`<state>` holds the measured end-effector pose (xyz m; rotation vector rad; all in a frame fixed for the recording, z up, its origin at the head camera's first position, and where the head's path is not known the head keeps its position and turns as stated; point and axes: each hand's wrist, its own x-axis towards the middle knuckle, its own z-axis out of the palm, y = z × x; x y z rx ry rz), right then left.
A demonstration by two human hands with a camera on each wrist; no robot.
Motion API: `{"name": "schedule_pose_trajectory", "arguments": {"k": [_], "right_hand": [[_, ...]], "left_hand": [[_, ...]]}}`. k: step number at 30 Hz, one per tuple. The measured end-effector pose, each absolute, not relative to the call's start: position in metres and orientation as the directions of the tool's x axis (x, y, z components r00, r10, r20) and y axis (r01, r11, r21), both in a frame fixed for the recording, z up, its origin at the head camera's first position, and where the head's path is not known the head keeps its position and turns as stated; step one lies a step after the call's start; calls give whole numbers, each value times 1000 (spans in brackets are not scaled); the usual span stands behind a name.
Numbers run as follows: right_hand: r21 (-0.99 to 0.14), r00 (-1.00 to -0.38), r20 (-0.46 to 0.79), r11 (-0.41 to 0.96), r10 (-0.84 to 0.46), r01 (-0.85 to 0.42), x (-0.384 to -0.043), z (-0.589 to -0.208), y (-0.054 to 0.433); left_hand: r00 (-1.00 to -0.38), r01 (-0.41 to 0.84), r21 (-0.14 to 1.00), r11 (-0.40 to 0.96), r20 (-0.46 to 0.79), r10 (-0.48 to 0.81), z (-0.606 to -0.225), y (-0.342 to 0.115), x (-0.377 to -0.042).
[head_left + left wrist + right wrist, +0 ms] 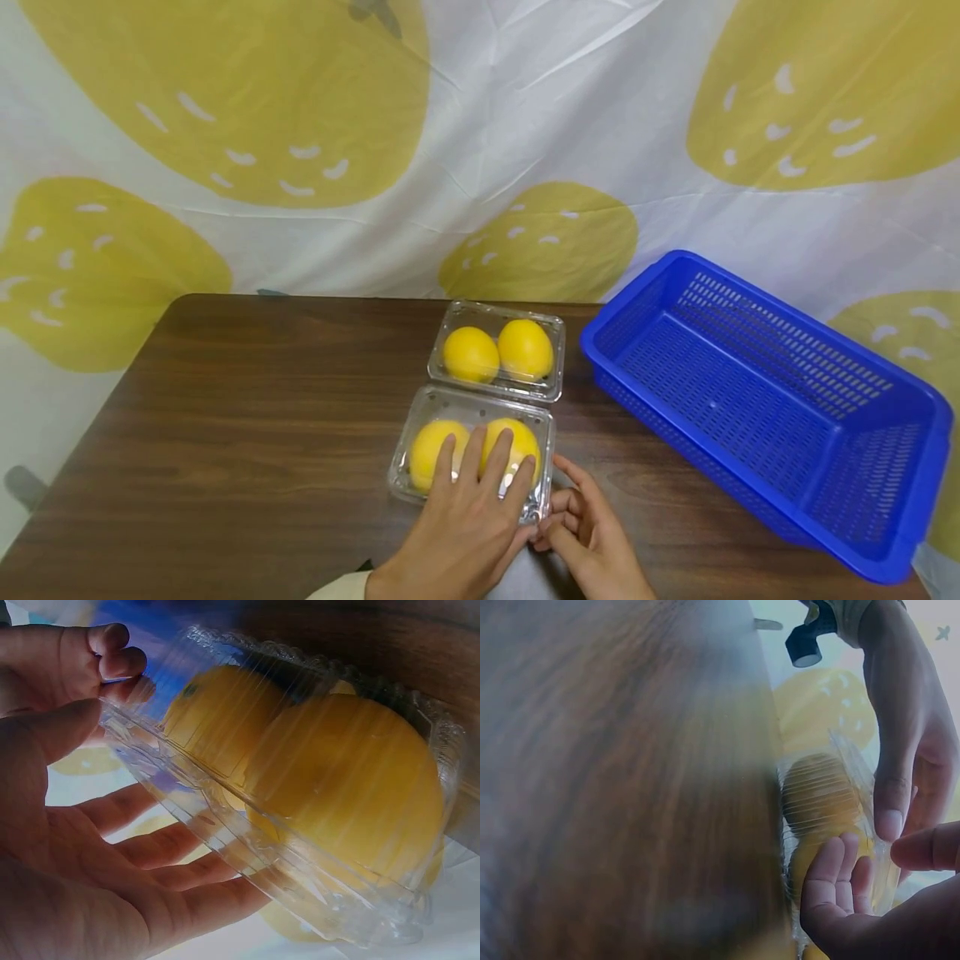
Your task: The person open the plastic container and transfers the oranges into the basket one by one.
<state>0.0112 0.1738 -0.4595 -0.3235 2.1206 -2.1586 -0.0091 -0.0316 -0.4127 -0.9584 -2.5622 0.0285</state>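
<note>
A clear plastic clamshell box (491,404) holds two round yellow fruits (345,787) on the wooden table. My left hand (468,512) lies over its lid with the fingers spread and straight. Its thumb (75,727) is at the box's near edge, by the right corner. Beside that corner, my right hand (592,533) has its thumb and curled fingers at the rim, pinching it. In the right wrist view, the right fingers (832,881) are against the box's side, and both thumb tips come close together at the lid edge.
Right behind this box is a second clear clamshell box (442,312) with two yellow fruits. A large blue perforated basket (705,450) stands to the right at an angle. A fruit-patterned cloth (510,125) hangs along the back of the brown table (225,433).
</note>
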Motion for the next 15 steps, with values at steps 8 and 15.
{"name": "schedule_pose_trajectory", "arguments": {"k": [8,15], "right_hand": [[-994,-969,113,-28,-218,-109,12,-463,176],[-996,-980,92,-17,-178,-91,12,-463,176]], "left_hand": [[-677,598,-223,770,374,634,-411,-25,-6],[-661,590,-213,779,427,617,-414,-21,-5]]}}
